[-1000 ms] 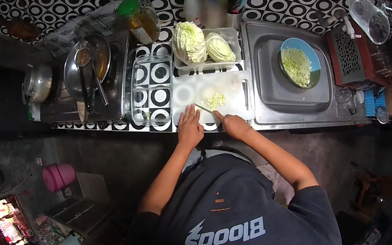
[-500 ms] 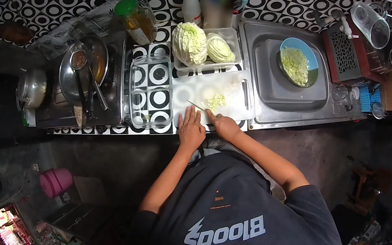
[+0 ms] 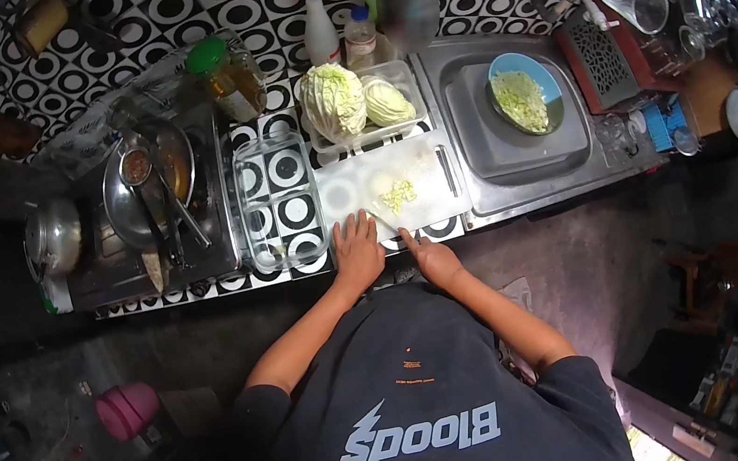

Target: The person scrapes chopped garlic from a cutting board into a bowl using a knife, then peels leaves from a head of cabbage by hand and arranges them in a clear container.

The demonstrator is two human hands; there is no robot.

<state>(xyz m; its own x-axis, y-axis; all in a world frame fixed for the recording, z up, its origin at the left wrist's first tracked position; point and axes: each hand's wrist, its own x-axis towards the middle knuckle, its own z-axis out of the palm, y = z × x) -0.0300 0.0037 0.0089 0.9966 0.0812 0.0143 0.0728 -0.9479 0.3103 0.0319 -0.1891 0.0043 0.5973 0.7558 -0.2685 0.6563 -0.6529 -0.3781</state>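
My right hand is closed around the handle of a knife at the front edge of a white cutting board. The blade points up and left over the board, close to my left fingertips. With its fingers stretched out, my left hand lies flat at the board's front left part. Just beyond the blade is a small heap of chopped cabbage. Behind the board, one large cabbage and a smaller cabbage sit in a clear plastic container.
Right of the board, a blue bowl of shredded cabbage stands in the metal sink. To the left are a glass dish and a stove with a pan and utensils. Bottles and a green-lidded jar stand behind.
The camera view has shifted and turned slightly. My right hand and the knife have drawn back toward my body, nearer the board's front edge. The left hand stays flat.
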